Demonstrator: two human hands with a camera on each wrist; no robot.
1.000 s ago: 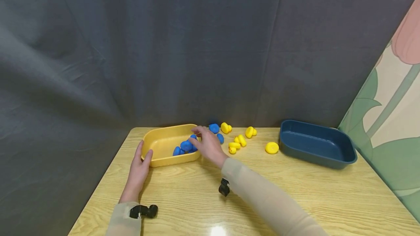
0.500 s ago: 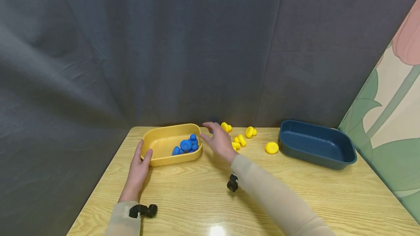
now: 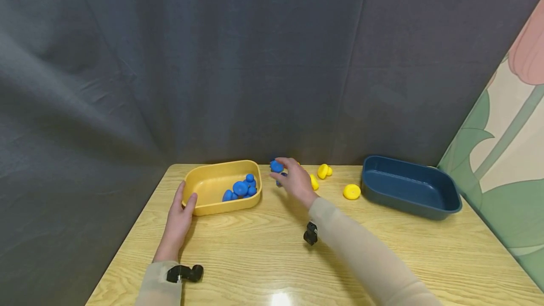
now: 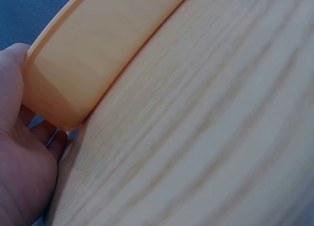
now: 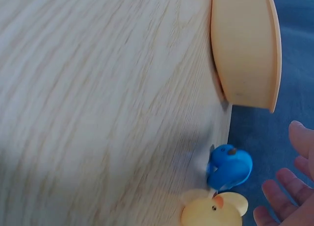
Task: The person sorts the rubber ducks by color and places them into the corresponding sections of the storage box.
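My left hand (image 3: 180,216) grips the near left corner of a yellow plastic bin (image 3: 204,183); the left wrist view shows the thumb at the rim and fingertips by the bottom corner. Inside the bin's right end lie several blue rubber ducks (image 3: 240,188). My right hand (image 3: 295,183) hovers over the table to the right of the bin, thumb and fingers spread apart, holding nothing. A blue duck (image 3: 276,166) lies just past its fingertips, and a second blue duck (image 3: 279,183) is partly hidden beneath them. The right wrist view has a blue duck (image 5: 230,168) beside a yellow duck (image 5: 213,213).
More yellow rubber ducks, such as one tipped-over duck (image 3: 324,171) and another nearer duck (image 3: 352,191), lie right of my right hand, some covered by it. A dark blue bin (image 3: 410,207) stands at the table's right. A grey curtain (image 3: 263,65) hangs behind the table.
My right hand has moved right, from the yellow bin's right end to above the loose blue ducks, now covering some yellow ones. The left hand has stayed on the bin.
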